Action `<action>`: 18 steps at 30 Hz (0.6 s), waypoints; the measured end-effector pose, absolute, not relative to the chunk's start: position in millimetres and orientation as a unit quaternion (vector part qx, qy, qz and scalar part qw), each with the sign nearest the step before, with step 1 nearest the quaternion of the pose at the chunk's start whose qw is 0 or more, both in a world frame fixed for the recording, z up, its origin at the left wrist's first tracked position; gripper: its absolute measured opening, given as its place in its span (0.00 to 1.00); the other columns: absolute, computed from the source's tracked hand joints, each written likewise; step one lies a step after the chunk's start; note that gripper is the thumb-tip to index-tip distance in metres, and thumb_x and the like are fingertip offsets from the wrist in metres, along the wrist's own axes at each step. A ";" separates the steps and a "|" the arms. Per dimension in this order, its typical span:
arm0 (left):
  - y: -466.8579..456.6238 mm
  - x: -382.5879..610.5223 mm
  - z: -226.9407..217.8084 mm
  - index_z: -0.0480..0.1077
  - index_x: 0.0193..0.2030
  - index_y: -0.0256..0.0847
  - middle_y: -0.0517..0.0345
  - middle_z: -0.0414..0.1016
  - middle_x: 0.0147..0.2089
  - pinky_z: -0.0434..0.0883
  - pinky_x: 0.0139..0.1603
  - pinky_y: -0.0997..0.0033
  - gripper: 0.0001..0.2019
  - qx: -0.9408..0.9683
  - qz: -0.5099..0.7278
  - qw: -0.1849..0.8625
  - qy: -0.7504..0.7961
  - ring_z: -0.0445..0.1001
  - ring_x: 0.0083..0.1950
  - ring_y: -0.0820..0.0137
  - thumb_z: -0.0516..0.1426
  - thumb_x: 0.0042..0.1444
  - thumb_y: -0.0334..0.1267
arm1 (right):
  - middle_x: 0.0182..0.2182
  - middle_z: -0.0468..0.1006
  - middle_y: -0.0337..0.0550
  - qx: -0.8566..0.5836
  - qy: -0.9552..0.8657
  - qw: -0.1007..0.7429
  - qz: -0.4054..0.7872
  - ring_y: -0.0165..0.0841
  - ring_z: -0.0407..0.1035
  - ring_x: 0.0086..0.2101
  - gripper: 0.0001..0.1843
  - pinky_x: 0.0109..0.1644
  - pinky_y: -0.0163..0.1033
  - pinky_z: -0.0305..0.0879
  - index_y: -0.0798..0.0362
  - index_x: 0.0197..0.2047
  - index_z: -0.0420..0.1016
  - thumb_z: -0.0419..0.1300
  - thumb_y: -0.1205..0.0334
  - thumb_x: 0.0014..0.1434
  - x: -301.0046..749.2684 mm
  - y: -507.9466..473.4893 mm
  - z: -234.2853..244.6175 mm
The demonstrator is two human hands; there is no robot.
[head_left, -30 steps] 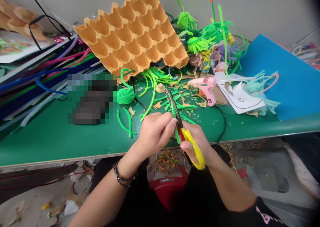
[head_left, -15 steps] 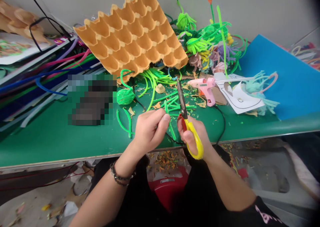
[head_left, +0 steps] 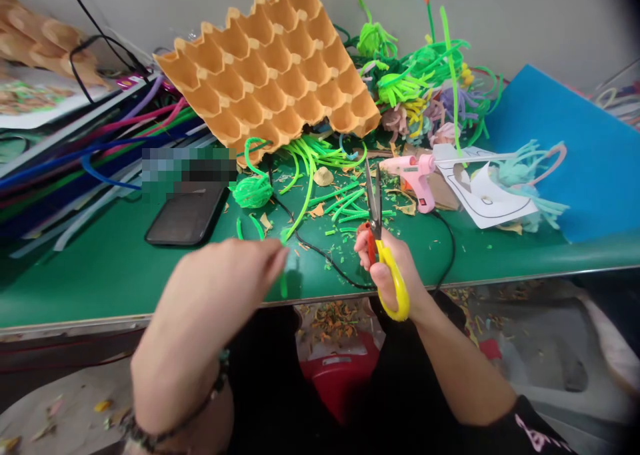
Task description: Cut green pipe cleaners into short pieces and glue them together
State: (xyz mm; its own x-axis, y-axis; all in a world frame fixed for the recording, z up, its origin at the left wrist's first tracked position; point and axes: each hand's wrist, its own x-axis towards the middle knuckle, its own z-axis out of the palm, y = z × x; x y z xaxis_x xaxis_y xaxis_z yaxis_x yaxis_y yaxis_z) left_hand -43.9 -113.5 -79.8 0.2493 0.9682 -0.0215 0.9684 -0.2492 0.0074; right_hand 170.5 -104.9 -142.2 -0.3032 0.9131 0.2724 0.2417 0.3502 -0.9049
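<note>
My right hand [head_left: 387, 268] is wrapped round the handles of a pair of scissors [head_left: 393, 281], one yellow and one red. The blades point up and away from me, slightly apart. To the left, my left hand [head_left: 245, 265] is turned over, its back toward the camera and its fingers pinched. A short green pipe cleaner [head_left: 284, 285] pokes out below those fingertips; the rest is hidden. Just beyond lie more green pipe cleaner pieces [head_left: 347, 205] and a round green pipe cleaner bundle [head_left: 253, 191].
A cardboard egg tray [head_left: 270, 68] leans at the back. A pink glue gun [head_left: 417, 178] with a black cord lies right of the scissors. A phone [head_left: 185, 218] lies left, near long coloured pipe cleaners [head_left: 90, 148]. A blue sheet [head_left: 575, 155] is at right.
My left hand has moved left and turned over, away from the scissors, with the green pipe cleaner. My right hand has stayed nearly in place, and the scissor blades have parted.
</note>
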 end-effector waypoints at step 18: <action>-73.4 9.8 -106.1 0.72 0.36 0.39 0.53 0.73 0.35 0.56 0.26 0.72 0.06 0.836 0.149 -0.096 0.519 0.68 0.35 0.66 0.54 0.55 0.34 | 0.23 0.62 0.36 -0.409 -0.626 0.553 0.367 0.28 0.58 0.23 0.24 0.26 0.36 0.55 0.51 0.34 0.64 0.46 0.37 0.56 173.3 -101.5 -143.6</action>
State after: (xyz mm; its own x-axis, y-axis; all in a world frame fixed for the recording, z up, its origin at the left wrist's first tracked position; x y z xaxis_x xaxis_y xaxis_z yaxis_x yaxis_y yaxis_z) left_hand 9.8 -73.4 -106.1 0.4157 0.8396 0.3496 0.8971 -0.4417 -0.0058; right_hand 173.3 -101.5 -143.6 -0.0537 0.9177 0.3935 0.1058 0.3971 -0.9116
